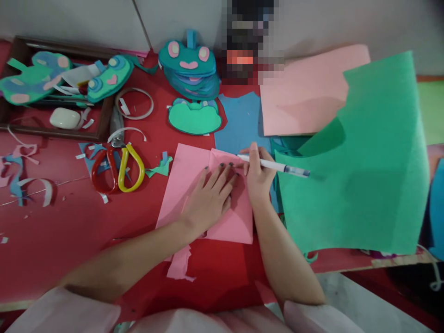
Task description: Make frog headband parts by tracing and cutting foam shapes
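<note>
My left hand [211, 196] lies flat with fingers stretched out, pressing on pink sheets [232, 222] on the red table. A white pen [277, 165] with a clear, dark-tipped end is gripped in my right hand [259, 171], its tip end at the upper edge of the pink sheets. Under that hand and behind it lies a blue sheet [241, 118]. A torn pink strip [180, 264] sticks out below the sheets near my left forearm. What the pen tip has marked, if anything, is too small to tell.
Scissors [118, 169] with red and yellow handles lie left among paper scraps. Stacked frog-face cutouts [189, 64] and a green cutout [194, 118] stand behind. A brown framed tray [104, 115] holds more cutouts. Large green [354, 199] and pale pink sheets [301, 97] fill the right.
</note>
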